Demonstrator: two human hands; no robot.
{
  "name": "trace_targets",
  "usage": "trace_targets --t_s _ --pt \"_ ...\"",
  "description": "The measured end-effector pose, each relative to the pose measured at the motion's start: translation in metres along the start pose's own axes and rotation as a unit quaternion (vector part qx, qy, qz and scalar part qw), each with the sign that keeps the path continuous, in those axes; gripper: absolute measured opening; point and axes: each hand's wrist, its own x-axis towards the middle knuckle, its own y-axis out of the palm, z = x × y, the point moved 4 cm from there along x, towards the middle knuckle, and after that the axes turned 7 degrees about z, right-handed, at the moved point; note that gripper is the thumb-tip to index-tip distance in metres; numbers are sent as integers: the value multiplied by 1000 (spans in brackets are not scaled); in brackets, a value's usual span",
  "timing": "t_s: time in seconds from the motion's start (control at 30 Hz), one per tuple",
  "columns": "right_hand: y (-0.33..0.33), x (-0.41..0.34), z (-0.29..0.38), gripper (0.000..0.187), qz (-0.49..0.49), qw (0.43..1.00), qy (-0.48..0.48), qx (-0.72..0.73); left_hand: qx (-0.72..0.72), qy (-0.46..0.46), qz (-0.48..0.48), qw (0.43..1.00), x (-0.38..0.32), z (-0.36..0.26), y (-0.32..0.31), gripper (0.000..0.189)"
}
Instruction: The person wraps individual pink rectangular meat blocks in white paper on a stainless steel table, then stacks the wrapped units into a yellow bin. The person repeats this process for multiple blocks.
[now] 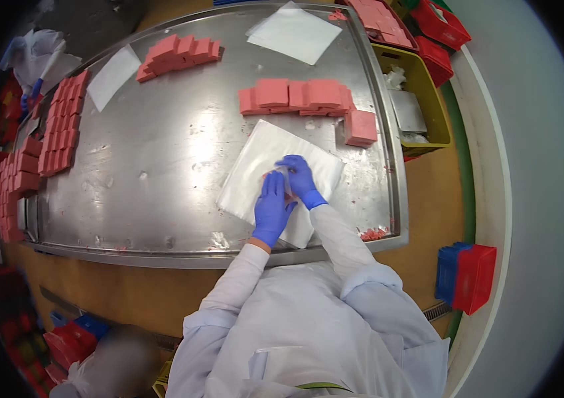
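A stack of white wrapping sheets [257,154] lies on the steel table near its front edge. Over its middle, both blue-gloved hands work at a piece partly wrapped in a translucent sheet, with a little pink showing. My left hand [272,206] rests on it with the fingers extended together. My right hand [300,176] is bent around the sheet's upper right side, its fingertips partly hidden. Just behind the sheets, stacked pink slabs [314,94] form a row, with one pink block stack [360,128] at its right end.
More pink slabs stand at the back [175,54] and left [65,119]. Loose white sheets lie back right [294,32] and back left [114,77]. A yellow crate [441,127] adjoins the table's right edge. Pink scraps [374,234] lie in the near right corner. Another person is at lower left.
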Motion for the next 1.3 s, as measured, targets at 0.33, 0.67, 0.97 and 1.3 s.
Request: trace_targets --t_s 0.33,0.67,0.97,1.3 --pt "-70 -23 70 39 23 983 -28 -178 -349 -60 169 920 67 33 9 72" --pt "-259 80 -36 35 -219 891 280 -283 -347 -177 60 919 -29 30 9 40" --pt "-183 221 -41 55 -84 961 262 11 -242 -116 38 963 -13 -23 -14 34" --pt "-92 109 40 61 62 975 -1 213 -592 -206 -177 759 83 -6 -11 54"
